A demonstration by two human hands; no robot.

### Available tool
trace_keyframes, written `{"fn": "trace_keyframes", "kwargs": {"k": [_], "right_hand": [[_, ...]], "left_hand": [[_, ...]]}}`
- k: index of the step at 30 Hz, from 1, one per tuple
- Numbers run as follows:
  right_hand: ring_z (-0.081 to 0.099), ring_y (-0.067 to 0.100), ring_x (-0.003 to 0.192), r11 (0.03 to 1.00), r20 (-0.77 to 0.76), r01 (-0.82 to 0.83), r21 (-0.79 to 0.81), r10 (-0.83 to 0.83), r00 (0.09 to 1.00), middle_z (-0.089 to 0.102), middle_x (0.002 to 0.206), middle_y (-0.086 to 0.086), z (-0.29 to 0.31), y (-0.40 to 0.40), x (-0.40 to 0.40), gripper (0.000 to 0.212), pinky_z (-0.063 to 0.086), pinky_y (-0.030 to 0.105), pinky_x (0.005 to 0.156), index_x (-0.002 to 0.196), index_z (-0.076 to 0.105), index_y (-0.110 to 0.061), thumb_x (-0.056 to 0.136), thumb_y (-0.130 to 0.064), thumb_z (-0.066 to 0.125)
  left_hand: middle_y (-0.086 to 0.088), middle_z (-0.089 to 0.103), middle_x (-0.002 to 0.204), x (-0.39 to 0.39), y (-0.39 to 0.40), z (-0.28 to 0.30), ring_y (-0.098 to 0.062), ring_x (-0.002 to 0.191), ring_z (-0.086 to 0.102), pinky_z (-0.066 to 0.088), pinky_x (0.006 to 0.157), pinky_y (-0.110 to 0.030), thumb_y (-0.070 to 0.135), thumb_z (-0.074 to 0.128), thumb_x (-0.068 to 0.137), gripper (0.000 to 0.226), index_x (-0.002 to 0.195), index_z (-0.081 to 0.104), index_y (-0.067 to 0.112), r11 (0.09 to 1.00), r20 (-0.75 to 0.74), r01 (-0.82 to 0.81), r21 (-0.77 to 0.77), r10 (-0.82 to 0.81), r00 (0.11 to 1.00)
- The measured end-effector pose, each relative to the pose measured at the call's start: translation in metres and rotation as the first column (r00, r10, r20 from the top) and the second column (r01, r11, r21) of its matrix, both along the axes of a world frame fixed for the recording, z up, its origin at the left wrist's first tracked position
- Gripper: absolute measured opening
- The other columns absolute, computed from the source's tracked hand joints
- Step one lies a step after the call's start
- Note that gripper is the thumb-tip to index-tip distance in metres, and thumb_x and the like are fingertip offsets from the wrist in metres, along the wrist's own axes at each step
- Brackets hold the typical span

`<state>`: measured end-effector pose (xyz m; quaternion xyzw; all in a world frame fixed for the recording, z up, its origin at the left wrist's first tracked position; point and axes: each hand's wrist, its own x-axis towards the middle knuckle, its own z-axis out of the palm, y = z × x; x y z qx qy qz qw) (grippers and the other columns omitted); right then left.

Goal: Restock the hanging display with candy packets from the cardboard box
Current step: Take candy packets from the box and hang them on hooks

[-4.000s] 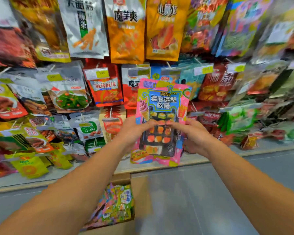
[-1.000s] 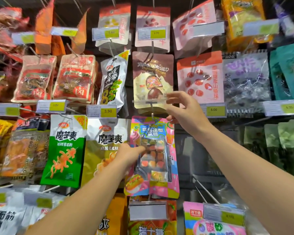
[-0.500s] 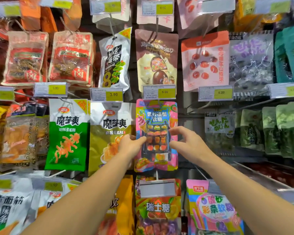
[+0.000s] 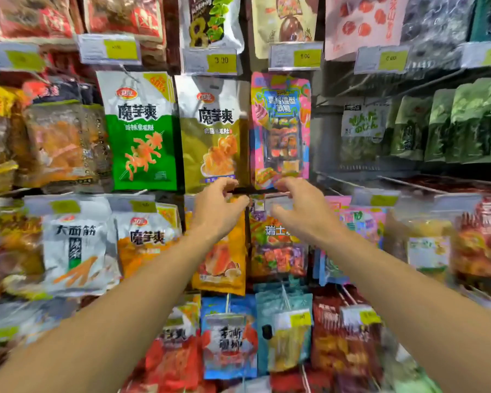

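The pink and blue candy packet (image 4: 280, 129) hangs on its hook in the display, under a price tag (image 4: 295, 55). My left hand (image 4: 216, 211) is just below the packet's lower left corner, fingers loosely curled and holding nothing. My right hand (image 4: 298, 211) is below its lower right corner, fingers also loosely curled and empty. Neither hand touches the packet. The cardboard box is out of view.
Snack bags fill the hooks all around: a green bag (image 4: 142, 131) and an olive bag (image 4: 210, 131) to the left, an orange bag (image 4: 224, 256) and a colourful candy bag (image 4: 278, 251) below. Bare hooks and shelf wire (image 4: 352, 177) lie to the right.
Both hands have let go of the candy packet and dropped below its bottom edge. The packet now hangs alone on the hook. My view has tilted downward.
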<state>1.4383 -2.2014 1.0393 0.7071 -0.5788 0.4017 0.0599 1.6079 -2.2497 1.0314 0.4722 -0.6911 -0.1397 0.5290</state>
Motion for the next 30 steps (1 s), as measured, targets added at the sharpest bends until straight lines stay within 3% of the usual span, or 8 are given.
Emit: {"fn": "trace_keyframes", "kwargs": {"k": [5, 9, 13, 17, 20, 26, 30], "right_hand": [[0.056, 0.029, 0.114, 0.988, -0.034, 0.012, 0.152, -0.007, 0.999, 0.061, 0.12, 0.01, -0.07, 0.051, 0.029, 0.057, 0.046, 0.038, 0.095, 0.123, 0.059, -0.012, 0.074, -0.041, 0.052], [0.05, 0.027, 0.124, 0.946, -0.077, -0.004, 0.324, 0.031, 0.997, 0.054, 0.133, 0.006, -0.143, 0.098, 0.048, 0.052, 0.044, 0.042, 0.101, 0.134, 0.053, -0.017, 0.087, -0.038, 0.062], [0.048, 0.029, 0.125, 0.869, -0.137, -0.025, 0.494, 0.106, 0.985, 0.049, 0.135, 0.006, -0.214, 0.152, 0.063, 0.055, 0.045, 0.042, 0.099, 0.138, 0.047, -0.016, 0.089, -0.039, 0.059], [0.05, 0.032, 0.119, 0.815, -0.136, -0.039, 0.578, 0.143, 0.98, 0.053, 0.127, 0.01, -0.272, 0.209, 0.079, 0.046, 0.046, 0.041, 0.093, 0.127, 0.053, -0.013, 0.087, -0.034, 0.059], [0.051, 0.032, 0.116, 0.77, -0.133, -0.051, 0.637, 0.175, 0.976, 0.052, 0.122, 0.009, -0.308, 0.241, 0.095, 0.042, 0.046, 0.04, 0.09, 0.122, 0.054, -0.011, 0.085, -0.031, 0.06], [0.044, 0.029, 0.125, 0.641, -0.136, -0.073, 0.764, 0.272, 0.953, 0.047, 0.132, 0.006, -0.369, 0.283, 0.15, 0.053, 0.041, 0.037, 0.101, 0.133, 0.048, -0.013, 0.087, -0.037, 0.061], [0.041, 0.027, 0.13, 0.54, -0.111, -0.07, 0.839, 0.296, 0.949, 0.045, 0.138, 0.004, -0.411, 0.292, 0.202, 0.056, 0.04, 0.037, 0.105, 0.138, 0.045, -0.016, 0.089, -0.038, 0.059]], "left_hand": [[0.001, 0.069, 0.118, 0.032, 0.075, -0.065, -0.016, 0.111, 0.062, 0.046, 0.095, -0.03, 0.033, 0.069, 0.084, 0.038, 0.12, 0.065, 0.021, 0.993, 0.111, -0.01, 0.118, -0.003, 0.994], [-0.001, 0.067, 0.123, 0.057, 0.13, -0.139, -0.017, 0.115, 0.061, 0.046, 0.098, -0.031, 0.032, 0.068, 0.086, 0.041, 0.125, 0.064, 0.019, 0.969, 0.16, -0.018, 0.245, -0.023, 0.987], [-0.004, 0.059, 0.136, 0.077, 0.191, -0.211, -0.021, 0.123, 0.056, 0.041, 0.101, -0.029, 0.032, 0.067, 0.088, 0.052, 0.136, 0.055, 0.017, 0.897, 0.277, -0.08, 0.436, -0.049, 0.96], [-0.008, 0.063, 0.131, 0.099, 0.25, -0.27, -0.028, 0.115, 0.061, 0.045, 0.095, -0.033, 0.035, 0.065, 0.088, 0.053, 0.138, 0.053, 0.022, 0.823, 0.399, -0.137, 0.551, -0.116, 0.91], [-0.004, 0.063, 0.13, 0.117, 0.287, -0.304, -0.026, 0.116, 0.06, 0.046, 0.093, -0.031, 0.032, 0.065, 0.089, 0.051, 0.137, 0.053, 0.02, 0.785, 0.397, -0.117, 0.608, -0.174, 0.901], [0.002, 0.046, 0.149, 0.174, 0.334, -0.37, -0.018, 0.135, 0.044, 0.035, 0.108, -0.029, 0.038, 0.06, 0.092, 0.059, 0.147, 0.042, 0.022, 0.677, 0.43, -0.179, 0.713, -0.221, 0.876], [-0.004, 0.066, 0.123, 0.223, 0.348, -0.401, -0.023, 0.115, 0.06, 0.039, 0.09, -0.028, 0.035, 0.06, 0.089, 0.048, 0.133, 0.057, 0.016, 0.627, 0.401, -0.195, 0.755, -0.205, 0.893]]}}
